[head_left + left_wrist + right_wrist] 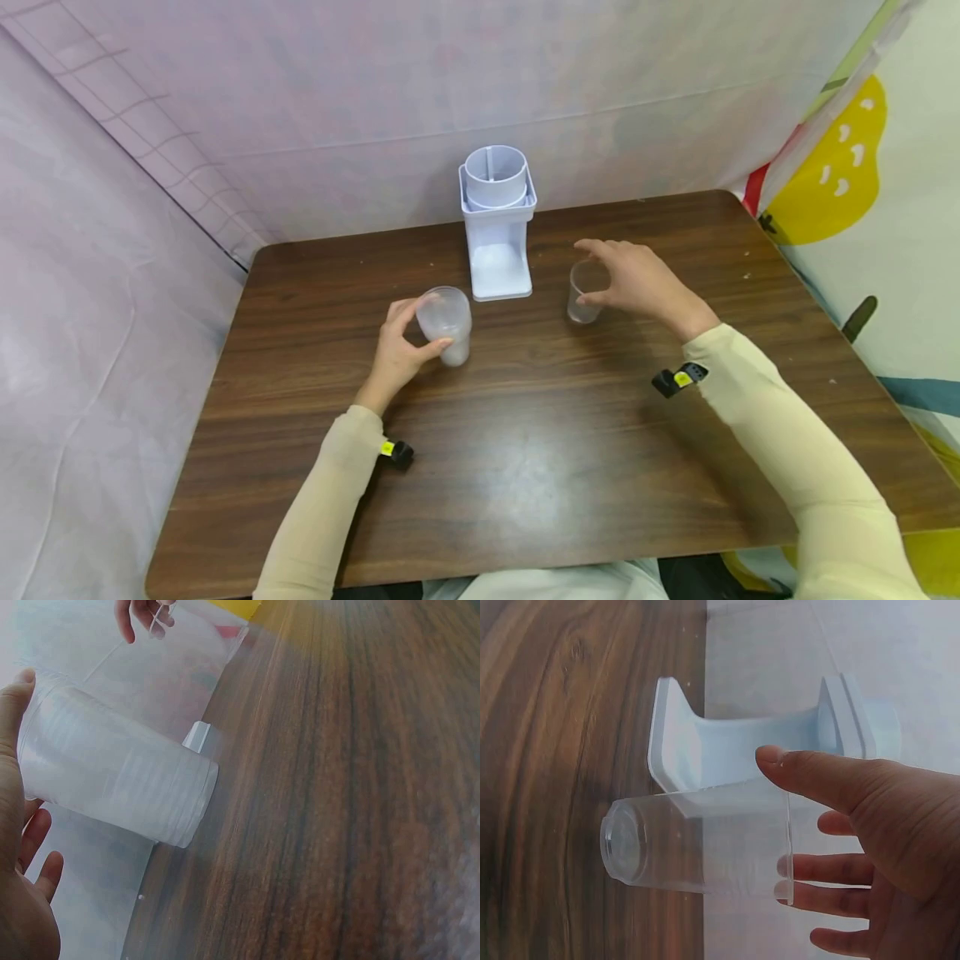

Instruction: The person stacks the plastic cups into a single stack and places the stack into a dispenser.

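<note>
My left hand (405, 342) curls its thumb and fingers round the upper part of a stack of clear plastic cups (454, 346). In the left wrist view the ridged, frosty-looking stack (120, 761) slants, its base close to the table. My right hand (637, 279) is round the rim of a single clear plastic cup (581, 310), thumb on the near side and fingers on the far side. The right wrist view shows fingertips right at the rim of this cup (697, 847). Between and behind the hands stands a white holder (501, 271) with a round white cylinder (495, 190) in its top.
The brown wood-grain table (517, 467) has rounded corners. Behind it hangs a pale curtain (360, 100), close to the holder's back. On the right a cloth with a yellow print (832, 179) hangs beside the table edge.
</note>
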A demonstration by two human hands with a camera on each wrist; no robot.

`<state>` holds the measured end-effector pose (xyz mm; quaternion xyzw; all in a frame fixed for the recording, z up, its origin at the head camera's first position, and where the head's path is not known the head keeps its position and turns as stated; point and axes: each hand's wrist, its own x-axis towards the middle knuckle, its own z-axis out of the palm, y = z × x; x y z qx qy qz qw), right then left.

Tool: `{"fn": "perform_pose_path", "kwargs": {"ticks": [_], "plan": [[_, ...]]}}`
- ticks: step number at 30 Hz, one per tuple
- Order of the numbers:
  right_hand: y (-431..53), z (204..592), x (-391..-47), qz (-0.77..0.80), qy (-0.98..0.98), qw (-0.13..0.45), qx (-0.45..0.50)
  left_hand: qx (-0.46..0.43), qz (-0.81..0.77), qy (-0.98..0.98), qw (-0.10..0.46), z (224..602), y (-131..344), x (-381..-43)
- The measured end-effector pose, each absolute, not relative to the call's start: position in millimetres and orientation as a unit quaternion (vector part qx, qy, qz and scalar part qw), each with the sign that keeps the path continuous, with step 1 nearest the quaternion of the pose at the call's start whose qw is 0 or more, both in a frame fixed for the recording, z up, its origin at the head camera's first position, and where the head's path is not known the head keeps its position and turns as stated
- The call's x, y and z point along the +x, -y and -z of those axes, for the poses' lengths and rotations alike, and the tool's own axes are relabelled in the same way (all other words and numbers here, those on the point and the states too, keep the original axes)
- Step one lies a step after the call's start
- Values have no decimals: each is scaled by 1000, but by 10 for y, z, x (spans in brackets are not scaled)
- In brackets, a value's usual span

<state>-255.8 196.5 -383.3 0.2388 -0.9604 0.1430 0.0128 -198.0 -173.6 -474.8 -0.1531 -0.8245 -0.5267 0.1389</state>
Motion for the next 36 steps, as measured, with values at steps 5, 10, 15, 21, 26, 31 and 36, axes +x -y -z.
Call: {"fn": "perform_pose_path", "kwargs": {"ticks": [5, 10, 15, 21, 26, 31, 36], "plan": [[-1857, 3830, -2456, -137, 955, 17, 263, -149, 528, 825, 140, 4743, 1749, -1987], [-1702, 3842, -2376, -133, 944, 38, 301, -146, 524, 827, 140, 4729, 1762, -1993], [-1528, 3860, -2344, -136, 932, 52, 332, -143, 524, 829, 133, 4737, 1764, -1991], [-1319, 3863, -2323, -146, 923, 46, 352, -141, 526, 828, 131, 4754, 1756, -2001], [-1150, 3868, -2332, -139, 916, 34, 374, -139, 527, 828, 129, 4762, 1753, -2003], [-1020, 3850, -2336, -136, 908, 36, 394, -142, 525, 830, 129, 4755, 1750, -2000], [-946, 3782, -2329, -130, 906, 44, 399, -144, 520, 832, 129, 4757, 1757, -2005]]}}
